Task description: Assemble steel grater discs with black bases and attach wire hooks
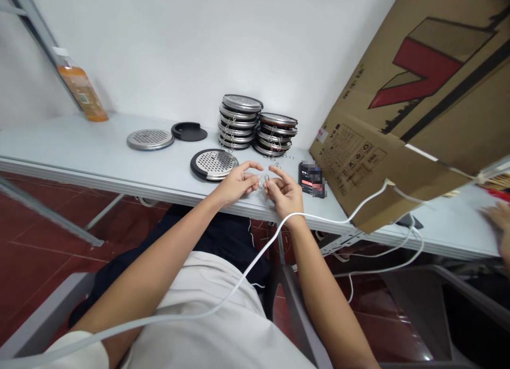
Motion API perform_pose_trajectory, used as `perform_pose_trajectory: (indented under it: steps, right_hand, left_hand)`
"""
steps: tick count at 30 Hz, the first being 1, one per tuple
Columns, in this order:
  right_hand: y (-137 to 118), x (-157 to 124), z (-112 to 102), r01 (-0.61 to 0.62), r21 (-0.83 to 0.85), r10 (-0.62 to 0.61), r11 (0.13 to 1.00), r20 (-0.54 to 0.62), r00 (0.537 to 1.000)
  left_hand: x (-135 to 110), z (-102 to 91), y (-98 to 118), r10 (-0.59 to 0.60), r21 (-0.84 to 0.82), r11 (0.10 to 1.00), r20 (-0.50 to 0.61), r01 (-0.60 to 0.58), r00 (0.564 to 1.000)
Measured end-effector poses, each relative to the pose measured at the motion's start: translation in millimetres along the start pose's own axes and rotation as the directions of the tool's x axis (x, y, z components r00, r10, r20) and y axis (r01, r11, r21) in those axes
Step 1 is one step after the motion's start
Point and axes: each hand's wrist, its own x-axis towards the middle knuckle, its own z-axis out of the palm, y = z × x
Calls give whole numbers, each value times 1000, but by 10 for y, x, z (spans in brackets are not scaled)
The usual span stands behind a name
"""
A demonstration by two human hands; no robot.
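Above the table's front edge my two hands face each other, close together but apart. My right hand (286, 195) pinches a small bent wire clip (266, 178) between thumb and fingers, its index finger stretched out. My left hand (239, 185) is closed in a pinch, index finger extended; a tiny piece may be at its fingertips, too small to make out. Just behind the left hand lies a round perforated metal disc (215, 163) with a black rim around part of it. Several loose wire pieces (274, 166) lie on the table behind my hands.
Two stacks of discs, a taller stack (239, 122) and a shorter stack (277, 134), stand at the back. Leftward are a perforated disc (150, 139), a black ring-like cover (189, 131) and an orange bottle (82, 90). Rightward are a phone (312, 179), a large carton (366, 145) and a white cable (319, 218).
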Motion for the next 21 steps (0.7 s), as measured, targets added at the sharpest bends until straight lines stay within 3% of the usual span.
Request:
perform_pose_trajectory:
  steps: [3,10,15,21]
  right_hand:
    - [22,34,-29,-47,29,48,998,-17,999]
    - [19,38,5,-24,27,26,999,-56,998]
    - [26,37,32,-23,-33,19,999,-124,992]
    - [75,21,43,12,-160,-25,987,-77,997]
  left_hand:
    - [14,-5,-28,21,35,999,-37,-20,999]
    - [10,24,-30,59,92,995,-105,-49,993]
    - [-23,48,8,75,116,992,-145,-58,987]
    - [-43,47,31,88,189,980,-171,-55,981]
